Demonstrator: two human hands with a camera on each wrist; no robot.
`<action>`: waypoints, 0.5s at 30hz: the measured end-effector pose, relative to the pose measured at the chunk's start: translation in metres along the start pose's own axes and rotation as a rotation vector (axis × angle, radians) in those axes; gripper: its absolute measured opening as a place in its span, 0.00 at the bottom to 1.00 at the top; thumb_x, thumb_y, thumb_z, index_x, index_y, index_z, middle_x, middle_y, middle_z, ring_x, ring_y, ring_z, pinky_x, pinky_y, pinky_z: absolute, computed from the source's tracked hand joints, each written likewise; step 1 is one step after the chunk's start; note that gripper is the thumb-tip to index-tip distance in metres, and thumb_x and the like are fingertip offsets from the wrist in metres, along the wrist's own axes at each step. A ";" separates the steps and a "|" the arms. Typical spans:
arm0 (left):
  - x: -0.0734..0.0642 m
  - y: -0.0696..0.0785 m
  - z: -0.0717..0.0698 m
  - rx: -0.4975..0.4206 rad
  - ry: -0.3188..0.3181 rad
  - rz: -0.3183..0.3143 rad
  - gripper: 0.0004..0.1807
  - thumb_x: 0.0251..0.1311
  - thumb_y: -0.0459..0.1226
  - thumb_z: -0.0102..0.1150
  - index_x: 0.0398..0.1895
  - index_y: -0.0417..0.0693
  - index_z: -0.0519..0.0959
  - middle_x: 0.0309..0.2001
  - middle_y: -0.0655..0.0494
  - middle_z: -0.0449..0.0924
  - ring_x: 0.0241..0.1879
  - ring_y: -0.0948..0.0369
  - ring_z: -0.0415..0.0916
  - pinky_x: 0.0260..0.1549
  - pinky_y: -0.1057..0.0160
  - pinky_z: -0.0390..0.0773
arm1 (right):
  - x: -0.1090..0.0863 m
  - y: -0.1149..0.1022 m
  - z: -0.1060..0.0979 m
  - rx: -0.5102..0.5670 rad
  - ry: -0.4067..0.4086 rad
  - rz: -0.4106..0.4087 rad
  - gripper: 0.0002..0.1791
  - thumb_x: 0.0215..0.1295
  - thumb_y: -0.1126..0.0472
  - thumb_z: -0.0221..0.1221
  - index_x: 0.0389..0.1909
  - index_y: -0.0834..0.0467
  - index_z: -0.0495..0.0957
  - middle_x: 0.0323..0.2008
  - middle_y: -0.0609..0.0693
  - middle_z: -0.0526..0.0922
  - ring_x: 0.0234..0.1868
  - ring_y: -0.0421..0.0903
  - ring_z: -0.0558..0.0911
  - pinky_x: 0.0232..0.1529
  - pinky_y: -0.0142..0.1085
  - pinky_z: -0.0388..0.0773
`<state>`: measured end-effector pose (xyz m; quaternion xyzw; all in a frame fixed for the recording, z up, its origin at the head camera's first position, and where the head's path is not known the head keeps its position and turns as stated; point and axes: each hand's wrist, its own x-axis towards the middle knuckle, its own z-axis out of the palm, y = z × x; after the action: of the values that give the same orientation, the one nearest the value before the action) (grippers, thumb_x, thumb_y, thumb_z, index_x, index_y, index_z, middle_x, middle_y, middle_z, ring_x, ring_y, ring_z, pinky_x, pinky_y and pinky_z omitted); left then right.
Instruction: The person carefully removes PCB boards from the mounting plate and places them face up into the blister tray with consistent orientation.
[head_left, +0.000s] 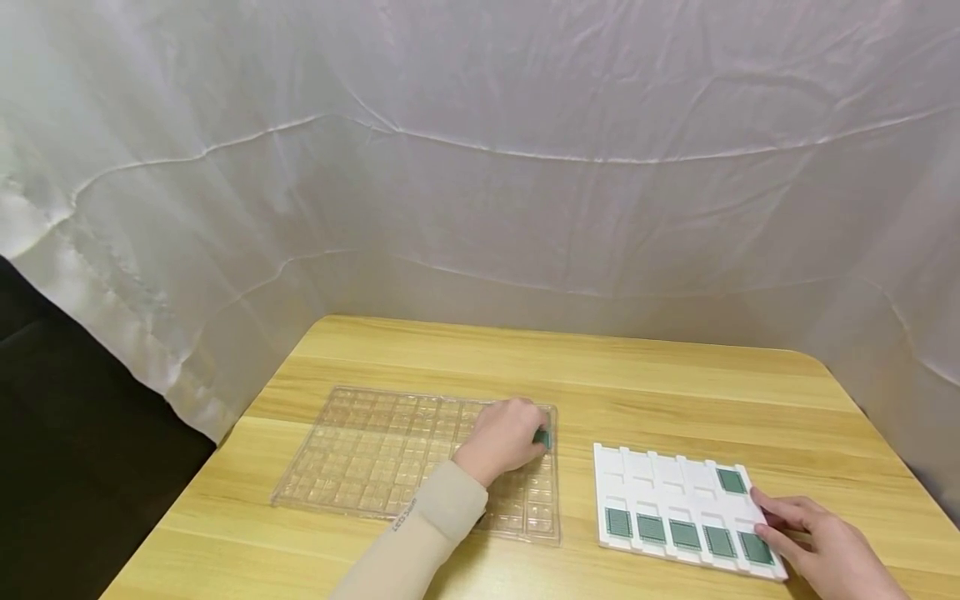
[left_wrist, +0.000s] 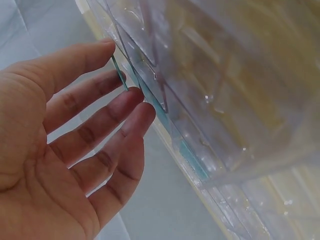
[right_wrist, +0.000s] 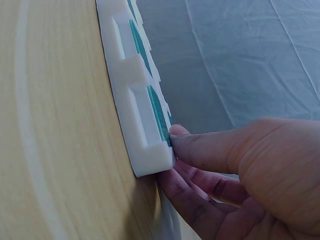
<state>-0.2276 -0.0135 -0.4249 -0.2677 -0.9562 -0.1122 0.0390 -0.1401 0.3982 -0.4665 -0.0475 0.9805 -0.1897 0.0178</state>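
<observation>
My left hand (head_left: 504,440) reaches over the right end of a clear plastic compartment tray (head_left: 390,417). Between thumb and fingertips it pinches a thin green circuit board (left_wrist: 119,72), seen edge-on in the left wrist view and partly covered by the fingers in the head view. Another green piece (left_wrist: 192,160) shows through the clear plastic. My right hand (head_left: 825,533) grips the right edge of a white slotted tray (head_left: 660,492), its thumb on top near the corner and its fingers at the side. Several green circuit boards (head_left: 684,535) fill the white tray's near row; one more (head_left: 731,481) sits in its far right slot.
Both trays lie on a wooden table (head_left: 570,358), the clear one to the left of the white one. A pale grey curtain (head_left: 525,208) hangs behind the table and along its sides. Something black (head_left: 75,450) stands at the left.
</observation>
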 end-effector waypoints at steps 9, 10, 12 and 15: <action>0.003 0.000 0.002 0.024 -0.025 -0.001 0.10 0.65 0.40 0.76 0.27 0.55 0.85 0.28 0.64 0.78 0.26 0.69 0.66 0.24 0.74 0.68 | 0.002 0.000 -0.001 -0.014 -0.028 0.017 0.32 0.71 0.48 0.70 0.68 0.64 0.80 0.49 0.50 0.87 0.37 0.26 0.79 0.38 0.30 0.79; 0.003 0.000 0.002 0.027 -0.029 -0.001 0.09 0.64 0.40 0.76 0.28 0.55 0.86 0.29 0.64 0.79 0.27 0.69 0.67 0.25 0.74 0.69 | 0.002 0.000 -0.001 -0.016 -0.029 0.016 0.32 0.71 0.48 0.69 0.68 0.64 0.80 0.49 0.50 0.87 0.38 0.28 0.80 0.38 0.31 0.79; 0.003 -0.001 0.002 0.030 -0.035 -0.004 0.07 0.64 0.40 0.76 0.30 0.54 0.87 0.31 0.63 0.81 0.28 0.69 0.67 0.25 0.74 0.70 | 0.003 0.001 -0.001 -0.019 -0.027 0.012 0.32 0.72 0.48 0.69 0.68 0.64 0.80 0.49 0.51 0.87 0.38 0.30 0.82 0.38 0.31 0.80; 0.003 -0.001 0.001 0.019 -0.047 -0.012 0.06 0.64 0.40 0.76 0.32 0.54 0.88 0.31 0.63 0.81 0.27 0.68 0.67 0.25 0.74 0.69 | 0.002 0.001 -0.001 -0.021 -0.020 0.004 0.31 0.72 0.49 0.69 0.68 0.64 0.80 0.49 0.51 0.87 0.38 0.30 0.82 0.38 0.32 0.80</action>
<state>-0.2303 -0.0128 -0.4256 -0.2639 -0.9595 -0.0973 0.0184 -0.1426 0.3990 -0.4664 -0.0474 0.9823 -0.1789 0.0275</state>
